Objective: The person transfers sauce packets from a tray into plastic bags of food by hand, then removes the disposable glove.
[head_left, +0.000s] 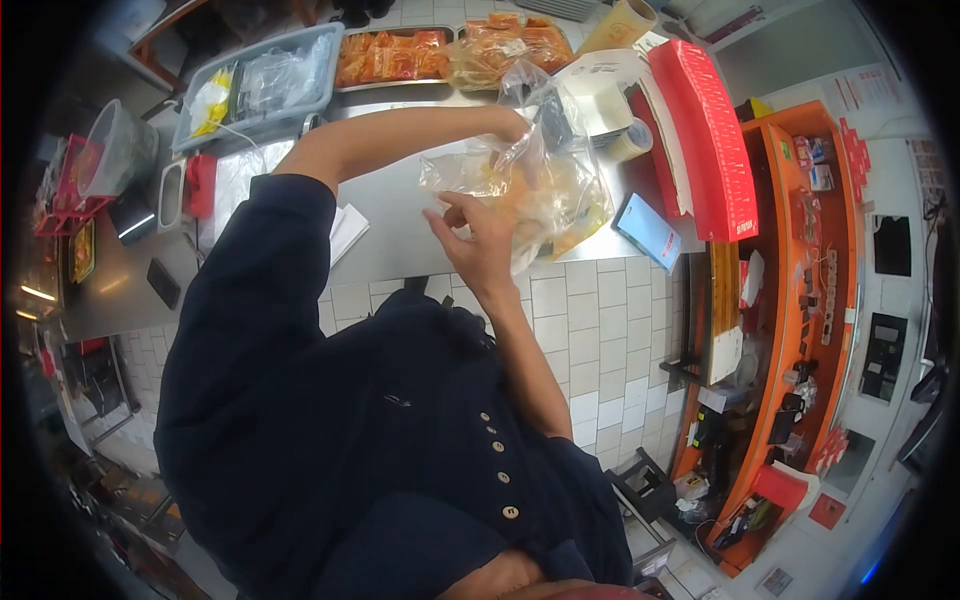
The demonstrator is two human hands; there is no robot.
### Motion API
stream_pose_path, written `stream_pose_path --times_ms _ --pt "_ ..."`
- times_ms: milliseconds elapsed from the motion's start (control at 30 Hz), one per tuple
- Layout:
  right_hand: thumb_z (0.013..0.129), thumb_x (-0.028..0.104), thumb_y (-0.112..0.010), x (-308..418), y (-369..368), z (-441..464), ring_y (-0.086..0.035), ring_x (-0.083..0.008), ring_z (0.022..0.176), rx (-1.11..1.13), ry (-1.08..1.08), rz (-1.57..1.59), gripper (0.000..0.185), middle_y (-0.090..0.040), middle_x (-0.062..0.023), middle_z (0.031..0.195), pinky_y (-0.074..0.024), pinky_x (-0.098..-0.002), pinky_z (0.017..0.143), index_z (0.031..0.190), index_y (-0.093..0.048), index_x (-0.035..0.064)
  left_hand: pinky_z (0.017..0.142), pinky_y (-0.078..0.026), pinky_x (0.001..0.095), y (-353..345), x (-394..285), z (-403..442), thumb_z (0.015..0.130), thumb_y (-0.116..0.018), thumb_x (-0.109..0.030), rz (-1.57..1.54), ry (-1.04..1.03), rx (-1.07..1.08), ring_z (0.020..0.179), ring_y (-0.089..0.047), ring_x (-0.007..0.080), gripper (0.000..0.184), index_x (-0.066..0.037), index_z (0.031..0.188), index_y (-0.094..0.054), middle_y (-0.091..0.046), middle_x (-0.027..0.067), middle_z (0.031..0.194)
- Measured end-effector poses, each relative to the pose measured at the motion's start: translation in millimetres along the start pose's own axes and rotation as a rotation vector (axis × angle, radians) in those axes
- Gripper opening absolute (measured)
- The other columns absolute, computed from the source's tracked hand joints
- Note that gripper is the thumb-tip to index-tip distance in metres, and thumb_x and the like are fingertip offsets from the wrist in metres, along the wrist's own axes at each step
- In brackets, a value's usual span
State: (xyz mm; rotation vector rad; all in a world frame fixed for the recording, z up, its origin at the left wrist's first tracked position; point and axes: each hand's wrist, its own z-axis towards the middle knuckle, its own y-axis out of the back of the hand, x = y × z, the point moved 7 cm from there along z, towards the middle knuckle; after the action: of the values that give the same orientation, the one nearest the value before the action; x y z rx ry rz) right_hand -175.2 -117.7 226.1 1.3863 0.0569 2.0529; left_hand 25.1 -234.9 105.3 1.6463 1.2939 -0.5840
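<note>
My left hand reaches across the steel table to a clear plastic bag. Crumpled film covers its fingers, so their grip is hidden. Blurred yellow-orange contents show through the bag; their kind cannot be made out. Close to the bag's near left side is my right hand, its fingers bent and the thumb apart from them, with nothing visible between. To the right of the bag lies a light-blue packet.
Trays of wrapped orange-red food and a blue-grey bin line the back. A tall red box and a white carton stand at right. White paper lies on the left. Orange shelves stand beyond the table.
</note>
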Motion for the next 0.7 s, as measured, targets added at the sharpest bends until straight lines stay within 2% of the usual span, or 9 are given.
stream_pose_path --times_ms 100,233,300,400,467,500,567,600,700 --pt "0.088 0.011 -0.084 3.5 27.8 -0.1 -0.068 -0.0147 0.065 0.016 -0.019 -0.190 0.021 -0.070 -0.0066 0.074 -0.0513 -0.0277 0.062 0.104 -0.074 0.0029 0.090 -0.057 0.0455 -11.5 -6.9 1.9 0.097 -0.068 -0.038 0.035 -0.058 0.043 0.103 -0.072 0.0336 0.043 -0.007 0.128 -0.073 -0.075 0.0159 0.122" --pt "0.091 0.018 -0.082 -48.0 109.5 46.1 -0.071 -0.0187 0.080 -0.485 -0.190 -0.265 0.020 -0.074 -0.0074 0.089 -0.0528 -0.0304 0.070 0.103 -0.074 0.0037 0.091 -0.057 0.0453 -27.1 -9.0 3.9 0.098 -0.067 -0.037 0.094 -0.111 0.111 0.104 -0.072 0.0336 0.042 -0.008 0.128 -0.073 -0.074 0.0156 0.122" --pt "0.093 0.025 -0.081 -70.2 116.2 91.2 -0.071 -0.0233 0.084 -0.475 0.027 -0.615 0.026 -0.074 -0.0094 0.096 -0.0540 -0.0356 0.073 0.105 -0.075 0.0034 0.091 -0.057 0.0452 -35.3 -11.4 4.5 0.098 -0.067 -0.037 0.135 -0.141 0.147 0.104 -0.072 0.0336 0.042 -0.008 0.128 -0.073 -0.074 0.0155 0.122" --pt "0.092 0.035 -0.077 -110.1 94.9 124.6 -0.072 -0.0338 0.090 -0.457 0.113 -0.935 0.034 -0.074 -0.0145 0.088 -0.0543 -0.0488 0.085 0.107 -0.077 0.0042 0.092 -0.056 0.0451 -52.9 -12.5 7.6 0.099 -0.066 -0.036 0.223 -0.175 0.215 0.104 -0.072 0.0336 0.041 -0.008 0.128 -0.073 -0.074 0.0153 0.122" --pt "0.094 0.037 -0.079 -173.1 76.7 136.4 -0.068 -0.0253 0.077 0.141 -0.267 -0.838 0.038 -0.073 -0.0107 0.083 -0.0535 -0.0410 0.072 0.106 -0.076 0.0002 0.092 -0.056 0.0450 -70.3 -14.5 11.2 0.099 -0.066 -0.036 0.305 -0.203 0.269 0.105 -0.072 0.0336 0.041 -0.008 0.128 -0.073 -0.074 0.0152 0.122" --pt "0.094 0.037 -0.079 -175.9 79.8 138.3 -0.068 -0.0253 0.077 0.136 -0.265 -0.847 0.038 -0.073 -0.0107 0.083 -0.0535 -0.0410 0.072 0.106 -0.076 0.0002 0.092 -0.056 0.0449 -76.9 -14.3 11.5 0.099 -0.066 -0.036 0.347 -0.215 0.295 0.105 -0.072 0.0336 0.041 -0.008 0.128 -0.073 -0.074 0.0151 0.122" --pt "0.097 0.033 -0.076 -161.1 73.2 138.0 -0.063 -0.0184 0.065 0.168 -0.340 -0.385 0.035 -0.069 -0.0082 0.073 -0.0517 -0.0367 0.064 0.098 -0.074 -0.0023 0.092 -0.056 0.0449 -90.4 -14.5 8.1 0.100 -0.065 -0.036 0.419 -0.243 0.349 0.105 -0.071 0.0336 0.040 -0.008 0.128 -0.073 -0.074 0.0150 0.122" --pt "0.101 0.026 -0.071 -150.2 70.4 132.5 -0.054 -0.0112 0.055 0.163 -0.380 -0.172 0.028 -0.062 -0.0025 0.066 -0.0451 -0.0302 0.053 0.094 -0.071 -0.0017 0.092 -0.056 0.0448 -96.7 -14.0 5.3 0.100 -0.065 -0.036 0.443 -0.257 0.377 0.105 -0.071 0.0336 0.040 -0.008 0.128 -0.073 -0.074 0.0149 0.122" --pt "0.104 0.017 -0.067 -58.9 75.7 123.9 -0.050 -0.0073 0.053 0.133 -0.579 0.151 0.019 -0.057 0.0002 0.066 -0.0383 -0.0250 0.048 0.094 -0.067 0.0002 0.093 -0.056 0.0447 -109.8 -16.9 -1.0 0.100 -0.065 -0.035 0.507 -0.293 0.452 0.105 -0.071 0.0335 0.039 -0.009 0.128 -0.073 -0.074 0.0147 0.122"
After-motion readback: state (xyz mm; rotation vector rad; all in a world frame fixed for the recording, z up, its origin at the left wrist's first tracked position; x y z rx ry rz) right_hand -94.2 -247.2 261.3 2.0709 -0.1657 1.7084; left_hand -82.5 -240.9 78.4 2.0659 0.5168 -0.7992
